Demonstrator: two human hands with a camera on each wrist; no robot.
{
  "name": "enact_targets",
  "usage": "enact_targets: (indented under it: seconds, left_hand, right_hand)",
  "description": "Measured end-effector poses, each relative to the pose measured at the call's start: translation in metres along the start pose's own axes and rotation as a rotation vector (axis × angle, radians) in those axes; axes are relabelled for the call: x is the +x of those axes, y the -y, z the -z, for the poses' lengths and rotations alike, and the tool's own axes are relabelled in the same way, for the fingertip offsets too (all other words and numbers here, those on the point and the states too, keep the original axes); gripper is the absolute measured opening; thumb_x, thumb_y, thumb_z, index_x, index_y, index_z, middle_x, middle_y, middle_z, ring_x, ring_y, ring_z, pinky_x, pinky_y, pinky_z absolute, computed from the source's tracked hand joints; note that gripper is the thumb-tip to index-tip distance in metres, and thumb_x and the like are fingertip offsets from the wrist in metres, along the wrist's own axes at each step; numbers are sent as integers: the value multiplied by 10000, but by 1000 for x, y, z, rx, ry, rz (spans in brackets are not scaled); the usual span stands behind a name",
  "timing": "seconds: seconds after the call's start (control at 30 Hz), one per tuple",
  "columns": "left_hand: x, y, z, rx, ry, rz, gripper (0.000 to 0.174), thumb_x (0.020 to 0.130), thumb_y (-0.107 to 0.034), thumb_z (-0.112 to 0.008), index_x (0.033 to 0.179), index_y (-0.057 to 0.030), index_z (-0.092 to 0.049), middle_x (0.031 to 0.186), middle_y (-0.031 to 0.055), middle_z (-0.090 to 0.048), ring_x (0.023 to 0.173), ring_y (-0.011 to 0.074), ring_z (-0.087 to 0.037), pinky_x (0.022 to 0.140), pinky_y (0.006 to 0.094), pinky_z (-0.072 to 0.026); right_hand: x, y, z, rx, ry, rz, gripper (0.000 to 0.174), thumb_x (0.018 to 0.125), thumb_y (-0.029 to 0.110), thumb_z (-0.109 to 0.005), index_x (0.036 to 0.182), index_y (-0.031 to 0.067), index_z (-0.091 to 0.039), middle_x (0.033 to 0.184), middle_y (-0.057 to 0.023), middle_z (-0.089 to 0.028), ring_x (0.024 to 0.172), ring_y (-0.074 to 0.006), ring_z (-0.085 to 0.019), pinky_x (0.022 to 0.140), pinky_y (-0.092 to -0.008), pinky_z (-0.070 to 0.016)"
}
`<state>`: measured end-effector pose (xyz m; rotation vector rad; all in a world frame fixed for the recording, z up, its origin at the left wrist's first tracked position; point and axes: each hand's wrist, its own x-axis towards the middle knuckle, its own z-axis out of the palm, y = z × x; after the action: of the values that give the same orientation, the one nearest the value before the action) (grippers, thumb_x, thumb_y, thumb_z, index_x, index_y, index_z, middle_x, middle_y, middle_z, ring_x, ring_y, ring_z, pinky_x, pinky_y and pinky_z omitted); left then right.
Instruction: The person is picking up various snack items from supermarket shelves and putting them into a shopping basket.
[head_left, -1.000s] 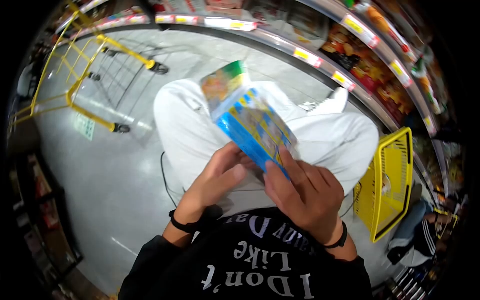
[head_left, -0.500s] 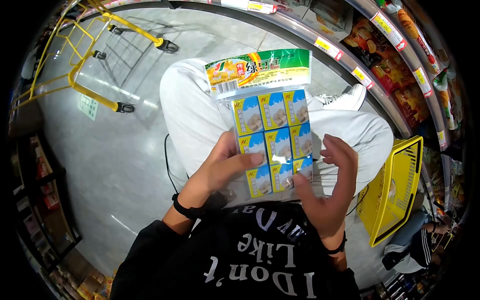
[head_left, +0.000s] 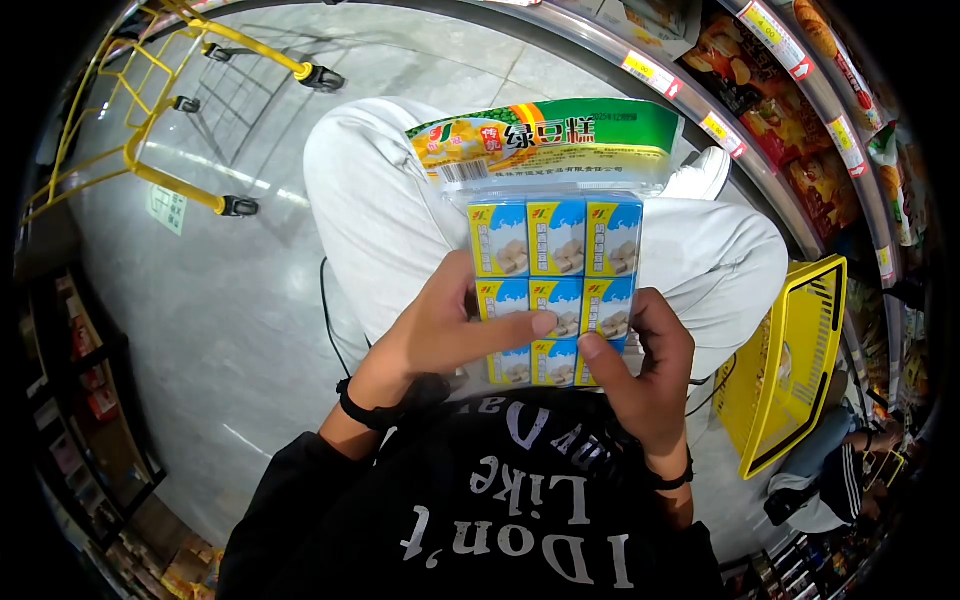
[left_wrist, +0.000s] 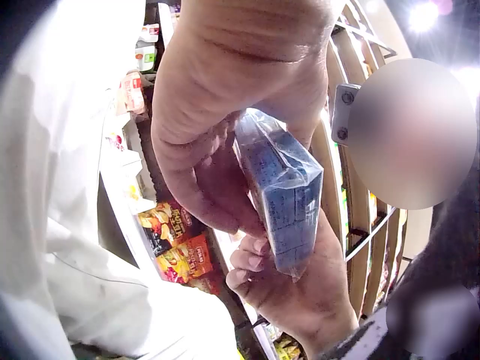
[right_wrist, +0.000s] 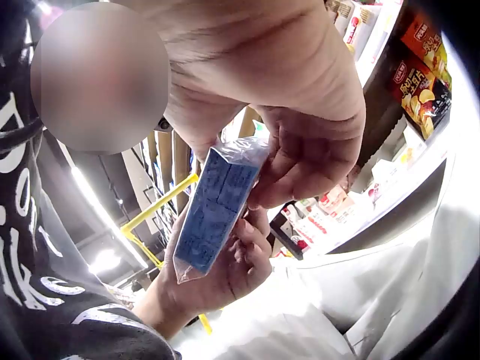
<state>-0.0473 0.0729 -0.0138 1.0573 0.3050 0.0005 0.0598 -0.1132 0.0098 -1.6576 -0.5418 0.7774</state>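
Observation:
A clear plastic pack of mung bean cakes [head_left: 556, 285], with several small blue and yellow boxes and a green header, faces up over the lap in the head view. My left hand [head_left: 432, 325] grips its left side, thumb across the front and fingers behind. On the lower right, my right hand [head_left: 655, 365] holds the pack with its thumb on the front and fingers curled round the edge. The left wrist view shows the pack's narrow blue side [left_wrist: 289, 206] between both hands. From the right wrist, its blue end [right_wrist: 214, 214] appears under clear wrap.
A yellow shopping basket [head_left: 785, 370] stands on the floor at the right. A yellow cart frame [head_left: 135, 165] with black wheels is at upper left. Shelves of snack bags [head_left: 745, 85] curve along the right. Another person [head_left: 830, 470] is at lower right.
The pack has turned from tilted to facing up, its header spread out. My right hand came off its edge and now holds it again; my left thumb has slid further across the front.

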Motion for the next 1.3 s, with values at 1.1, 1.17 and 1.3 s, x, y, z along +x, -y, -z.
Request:
enact_targets:
  seconds: [1.1, 1.17, 1.3]
  left_hand:
    - [-2, -5, 1, 67, 79, -16, 361, 891, -125, -701, 1212, 23, -628, 1119, 107, -708, 1005, 150, -644, 895, 296, -497]
    - [-2, -9, 1, 52, 79, 36, 353, 899, -145, -701, 1203, 21, -633, 1099, 106, -713, 1000, 147, -643, 891, 295, -495]
    - [-3, -6, 1, 38, 92, 34, 344, 905, -160, -698, 1195, 16, -639, 1083, 103, -716, 981, 142, -645, 872, 290, -499]
  right_hand:
    - [1, -2, 5, 172, -18, -115, 179, 894, 133, -691, 920, -32, -626, 831, -60, -703, 773, -67, -607, 733, -233, -467]
    - [1, 0, 5, 222, 1, -130, 194, 901, 147, -686, 954, -35, -643, 846, -61, -709, 785, -71, -619, 744, -234, -474]
    - [-1, 2, 6, 226, 34, -146, 223, 906, 158, -677, 999, -45, -661, 875, -74, -719, 799, -73, -628, 750, -236, -479]
